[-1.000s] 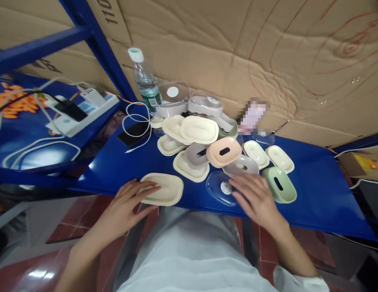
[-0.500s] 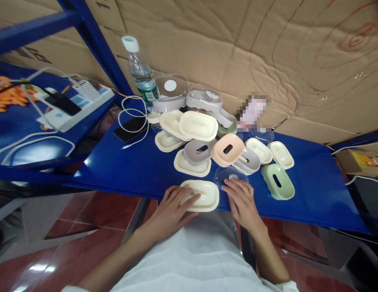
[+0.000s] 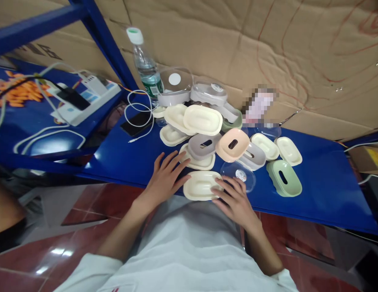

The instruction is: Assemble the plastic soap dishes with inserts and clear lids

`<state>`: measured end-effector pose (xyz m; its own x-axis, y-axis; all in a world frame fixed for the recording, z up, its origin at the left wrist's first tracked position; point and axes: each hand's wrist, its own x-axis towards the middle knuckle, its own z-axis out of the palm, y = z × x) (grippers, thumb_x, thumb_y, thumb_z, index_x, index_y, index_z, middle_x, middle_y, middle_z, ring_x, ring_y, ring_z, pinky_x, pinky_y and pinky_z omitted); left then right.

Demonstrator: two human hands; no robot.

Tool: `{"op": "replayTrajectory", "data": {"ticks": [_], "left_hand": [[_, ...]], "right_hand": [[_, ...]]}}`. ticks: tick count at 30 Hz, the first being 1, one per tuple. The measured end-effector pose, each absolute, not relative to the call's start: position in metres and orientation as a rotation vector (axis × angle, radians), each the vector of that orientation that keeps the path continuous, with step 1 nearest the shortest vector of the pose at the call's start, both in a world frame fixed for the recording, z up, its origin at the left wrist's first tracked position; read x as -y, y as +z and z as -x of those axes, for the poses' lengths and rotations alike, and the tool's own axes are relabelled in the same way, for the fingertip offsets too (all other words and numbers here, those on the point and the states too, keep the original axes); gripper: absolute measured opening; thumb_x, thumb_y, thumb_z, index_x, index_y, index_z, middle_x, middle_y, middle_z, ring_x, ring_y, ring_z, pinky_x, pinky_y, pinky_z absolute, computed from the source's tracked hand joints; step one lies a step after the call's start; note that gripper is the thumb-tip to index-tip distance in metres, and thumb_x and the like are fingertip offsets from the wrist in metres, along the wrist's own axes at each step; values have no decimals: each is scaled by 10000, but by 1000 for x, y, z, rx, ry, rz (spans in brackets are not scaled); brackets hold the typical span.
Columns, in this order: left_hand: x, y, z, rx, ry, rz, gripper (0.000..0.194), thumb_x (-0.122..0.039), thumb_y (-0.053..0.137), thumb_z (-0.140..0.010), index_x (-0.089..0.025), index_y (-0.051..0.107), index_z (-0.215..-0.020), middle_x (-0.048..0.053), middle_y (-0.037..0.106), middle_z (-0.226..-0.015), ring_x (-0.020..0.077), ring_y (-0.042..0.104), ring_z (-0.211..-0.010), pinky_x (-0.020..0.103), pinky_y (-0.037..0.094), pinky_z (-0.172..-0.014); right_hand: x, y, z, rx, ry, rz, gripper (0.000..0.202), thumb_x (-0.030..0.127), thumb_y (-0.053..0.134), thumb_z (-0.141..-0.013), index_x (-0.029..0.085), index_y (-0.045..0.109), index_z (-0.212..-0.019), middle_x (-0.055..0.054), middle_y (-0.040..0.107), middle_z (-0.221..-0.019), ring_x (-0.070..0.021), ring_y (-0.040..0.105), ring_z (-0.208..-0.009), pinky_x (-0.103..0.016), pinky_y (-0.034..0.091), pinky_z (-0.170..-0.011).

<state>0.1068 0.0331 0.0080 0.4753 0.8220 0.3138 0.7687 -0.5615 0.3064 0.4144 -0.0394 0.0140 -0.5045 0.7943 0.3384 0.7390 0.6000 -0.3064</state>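
A shallow cream oval dish (image 3: 202,187) with a raised middle lies at the table's front edge. My right hand (image 3: 236,201) has its fingertips on the dish's right end, its fingers spread. Just behind that hand lies a clear plastic lid (image 3: 249,178) with a round white label. My left hand (image 3: 164,180) is open, its fingers stretched towards another cream dish (image 3: 204,163); whether they touch it I cannot tell. On that dish leans a grey oval holder (image 3: 196,147) with a slot, beside a peach holder (image 3: 239,140).
More cream dishes (image 3: 204,120) are piled behind. A green slotted holder (image 3: 290,184) stands at the right. Capped holders, a water bottle (image 3: 149,75), a phone (image 3: 135,123) and a white cable (image 3: 137,106) line the back left. A power strip (image 3: 99,101) sits on the left table.
My left hand has left the front cream dish and moved back and left. My right hand has shifted from the clear lid onto the dish's right end. The camera view has moved slightly.
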Motion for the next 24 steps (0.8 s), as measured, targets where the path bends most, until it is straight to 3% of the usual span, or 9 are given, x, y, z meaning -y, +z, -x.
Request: {"op": "replayTrajectory", "data": {"ticks": [8,15,19,24], "left_hand": [[-29,4,-102,-1435,689,-2571,392,-423,548,-1109,-271,635,-1460,144,614,-1547,358,491,-1509,647,235,-1300],[-30,-2,-94,-1521,831,-2550,241,-333,609,-1078,-260,735,-1270,117,686,-1244,302,636,-1236,610,337,-1253],[-33,0,-83,-1491,877,-2492,188,-305,605,-1071,-210,743,-1158,155,642,-1296,328,621,-1277,550,489,-1124],[-29,18,-61,-1373,767,-2441,144,-308,588,-1066,-201,684,-1077,148,597,-1454,330,568,-1416,518,494,-1176]], "right_hand": [[41,11,-413,2428,137,1240,276,371,708,-1049,288,720,-1312,-73,674,-1532,-305,571,-1455,-560,402,-1212],[42,11,-412,2439,137,1244,281,373,693,-1056,300,720,-1327,-67,672,-1535,-303,564,-1468,-568,391,-1229],[42,9,-414,2427,157,1234,284,364,700,-1052,299,727,-1327,-68,676,-1531,-302,566,-1470,-566,395,-1233],[44,8,-416,2312,180,1171,216,315,705,-1050,279,738,-1260,-65,767,-1381,-274,657,-1363,-539,427,-1204]]}}
